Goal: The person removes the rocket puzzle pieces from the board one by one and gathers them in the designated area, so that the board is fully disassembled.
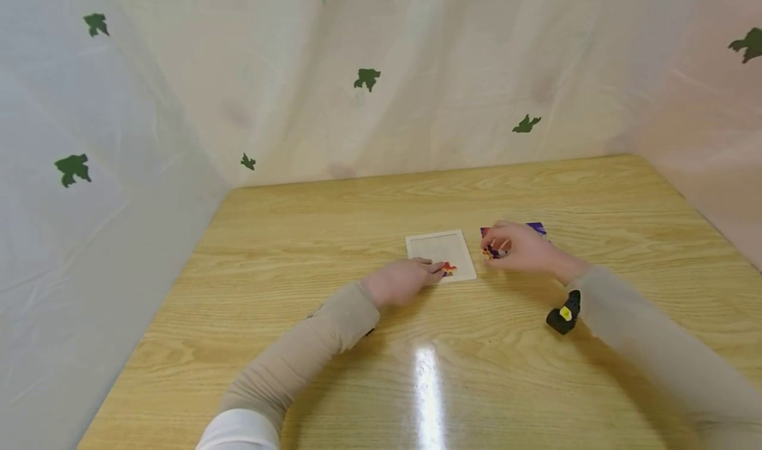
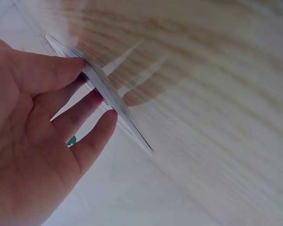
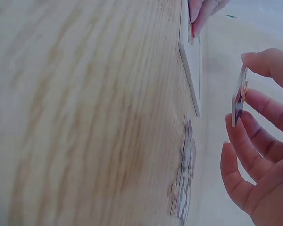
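Note:
A white puzzle frame (image 1: 467, 245) lies flat on the table, with a red, orange and purple puzzle piece (image 1: 449, 269) in its near part. My left hand (image 1: 401, 282) rests at the frame's near edge, its fingertips on that piece and its fingers fairly straight. In the left wrist view, thumb and fingers touch the edge-on frame (image 2: 134, 133). To the right, my right hand (image 1: 519, 247) pinches another puzzle piece (image 3: 239, 101) between thumb and fingertips, held up above the table. Beneath that hand lie more puzzle pieces (image 1: 538, 227), partly hidden by it.
The wooden table (image 1: 297, 238) reaches back to a pale cloth backdrop (image 1: 286, 92) with green leaf shapes. A black wrist strap with a yellow mark (image 1: 564, 313) sits under the right sleeve. Loose pieces (image 3: 183, 176) show edge-on in the right wrist view.

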`<state>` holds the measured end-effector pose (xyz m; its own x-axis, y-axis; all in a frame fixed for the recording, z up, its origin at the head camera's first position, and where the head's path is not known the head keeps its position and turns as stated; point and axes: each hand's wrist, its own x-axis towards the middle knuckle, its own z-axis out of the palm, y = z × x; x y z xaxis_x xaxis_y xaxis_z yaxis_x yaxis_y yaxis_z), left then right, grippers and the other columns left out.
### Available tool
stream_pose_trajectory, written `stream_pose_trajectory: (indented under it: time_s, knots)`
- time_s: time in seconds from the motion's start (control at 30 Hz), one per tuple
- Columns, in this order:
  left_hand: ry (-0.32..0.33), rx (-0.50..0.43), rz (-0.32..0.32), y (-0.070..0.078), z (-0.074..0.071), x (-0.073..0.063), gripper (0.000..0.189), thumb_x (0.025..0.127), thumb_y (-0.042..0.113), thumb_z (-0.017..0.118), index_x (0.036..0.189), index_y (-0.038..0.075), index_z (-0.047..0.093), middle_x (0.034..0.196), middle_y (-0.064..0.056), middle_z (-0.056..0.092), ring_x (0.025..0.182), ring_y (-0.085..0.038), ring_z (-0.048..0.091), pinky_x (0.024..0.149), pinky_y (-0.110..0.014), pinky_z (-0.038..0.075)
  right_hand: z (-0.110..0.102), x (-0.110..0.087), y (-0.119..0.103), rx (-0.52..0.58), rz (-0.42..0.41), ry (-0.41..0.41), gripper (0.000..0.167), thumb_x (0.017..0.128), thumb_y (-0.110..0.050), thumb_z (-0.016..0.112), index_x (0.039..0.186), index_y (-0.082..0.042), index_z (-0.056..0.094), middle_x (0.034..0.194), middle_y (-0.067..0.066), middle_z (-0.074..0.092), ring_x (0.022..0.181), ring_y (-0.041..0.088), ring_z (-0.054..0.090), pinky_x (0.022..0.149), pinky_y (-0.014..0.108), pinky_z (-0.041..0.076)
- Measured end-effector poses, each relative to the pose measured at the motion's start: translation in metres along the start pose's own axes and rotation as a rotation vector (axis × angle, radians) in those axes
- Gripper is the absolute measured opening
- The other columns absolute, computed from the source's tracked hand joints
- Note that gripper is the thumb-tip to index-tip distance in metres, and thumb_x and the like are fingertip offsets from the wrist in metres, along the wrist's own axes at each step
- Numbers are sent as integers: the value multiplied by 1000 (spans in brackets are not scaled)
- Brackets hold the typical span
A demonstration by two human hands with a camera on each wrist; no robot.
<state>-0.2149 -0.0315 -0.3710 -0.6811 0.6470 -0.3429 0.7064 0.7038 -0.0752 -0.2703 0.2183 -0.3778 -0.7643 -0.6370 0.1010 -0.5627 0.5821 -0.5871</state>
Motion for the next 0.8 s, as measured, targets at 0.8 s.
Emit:
stream_pose_trajectory:
  time_s: [0.8]
  knots:
    - [10,11,-22,-3,6,1,53,97,2,42,147,18,37,154,4,31,139,-18,35,111,-28,33,-39,-57,40,-135,57,-38,23,78,-19,78,96,-8,69,97,3,62,86,22,62,76,46,54]
